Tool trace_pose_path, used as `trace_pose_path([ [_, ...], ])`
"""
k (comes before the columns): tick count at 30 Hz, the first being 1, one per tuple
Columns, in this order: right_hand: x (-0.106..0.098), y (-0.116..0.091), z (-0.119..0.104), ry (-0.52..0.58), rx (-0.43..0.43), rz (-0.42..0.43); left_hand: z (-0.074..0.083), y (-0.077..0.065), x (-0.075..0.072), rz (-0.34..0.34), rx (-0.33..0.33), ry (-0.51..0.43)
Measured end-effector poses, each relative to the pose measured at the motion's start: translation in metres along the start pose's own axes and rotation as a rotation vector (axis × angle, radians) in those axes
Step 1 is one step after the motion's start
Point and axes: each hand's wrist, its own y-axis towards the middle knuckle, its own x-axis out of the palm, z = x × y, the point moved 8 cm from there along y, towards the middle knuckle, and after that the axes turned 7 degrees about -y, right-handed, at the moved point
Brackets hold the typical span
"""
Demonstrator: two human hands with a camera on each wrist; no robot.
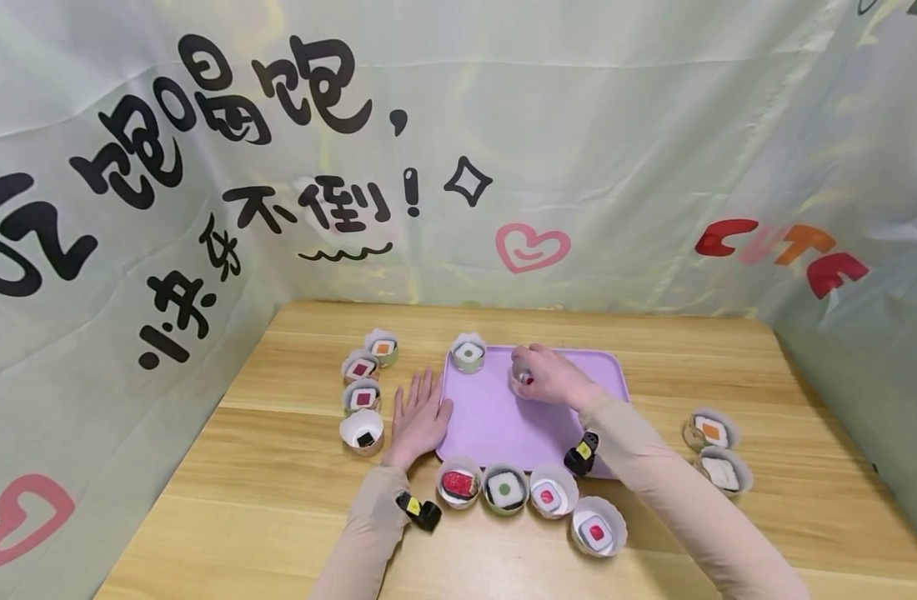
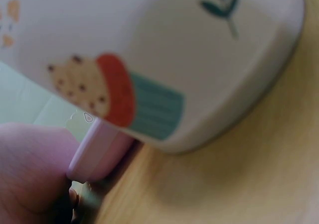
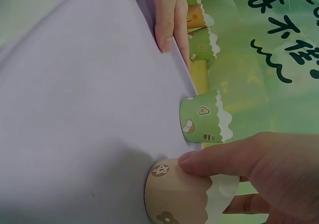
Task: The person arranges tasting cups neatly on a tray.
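On a lilac tray [image 1: 488, 425], my right hand [image 1: 552, 377] grips a tan scalloped paper cup [image 3: 174, 191]. The thumb presses on its outer wall in the right wrist view, and a bit of red shows inside it from the head view. A green paper cup [image 1: 469, 365] holding a white sushi-like piece with a green centre stands at the tray's far left corner. My left hand [image 1: 419, 423] lies with straight fingers along the tray's left edge. Close to the left wrist camera is a white cup [image 2: 199, 59] printed with a cupcake.
Several cups with sushi-like pieces, one of them white [image 1: 363, 433], line the table left of my left hand. Another row, including a cup with a red piece [image 1: 458, 483], runs along the tray's near edge. Two cups [image 1: 724, 472] stand at the right. A printed cloth [image 1: 616, 167] hangs behind.
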Motion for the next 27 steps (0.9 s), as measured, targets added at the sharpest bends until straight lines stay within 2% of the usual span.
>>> trace_pose_path([
  [12,0.003,0.011,0.000,0.036,-0.001,-0.038,0.004,-0.002,-0.004,-0.010,0.004,-0.012],
  [27,0.004,0.017,0.000,0.030,-0.006,-0.039,0.005,-0.004,-0.005,-0.004,0.010,0.010],
])
